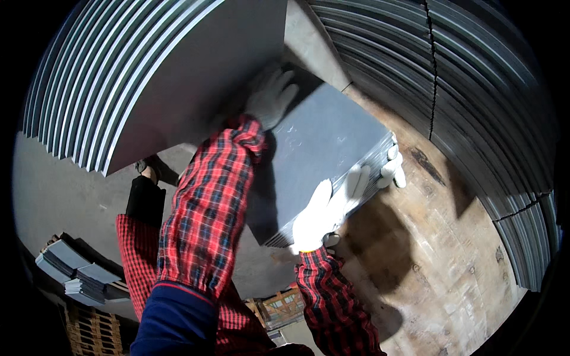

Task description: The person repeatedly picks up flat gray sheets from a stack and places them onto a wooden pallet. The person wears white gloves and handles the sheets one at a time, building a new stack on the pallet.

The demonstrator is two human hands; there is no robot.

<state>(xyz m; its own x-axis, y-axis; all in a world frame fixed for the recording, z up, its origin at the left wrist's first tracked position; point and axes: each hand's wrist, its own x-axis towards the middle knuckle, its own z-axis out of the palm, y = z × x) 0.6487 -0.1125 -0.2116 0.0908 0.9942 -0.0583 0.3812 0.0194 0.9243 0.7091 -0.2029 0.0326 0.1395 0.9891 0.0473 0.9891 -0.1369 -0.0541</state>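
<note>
A stack of thin, flat grey sheets point(326, 133) sits tilted across the middle, its layered edge facing right. My left hand point(270, 98), in a white glove, lies in shadow against its far left side with the fingers spread. White-gloved too, my right hand point(320, 213) is laid along the near right edge, thumb and fingers stretched out and apart. More white glove fingers point(392, 166) touch the stack's right corner; whose they are does not show. Both my forearms wear red plaid sleeves.
Tall rows of grey sheets point(196, 77) stand at the upper left, their edges fanned. Another bank of stacked sheets point(487, 101) curves along the right. Below the stack is a worn wooden board point(433, 255). Smaller stacks point(77, 267) and a wooden pallet point(92, 329) lie lower left.
</note>
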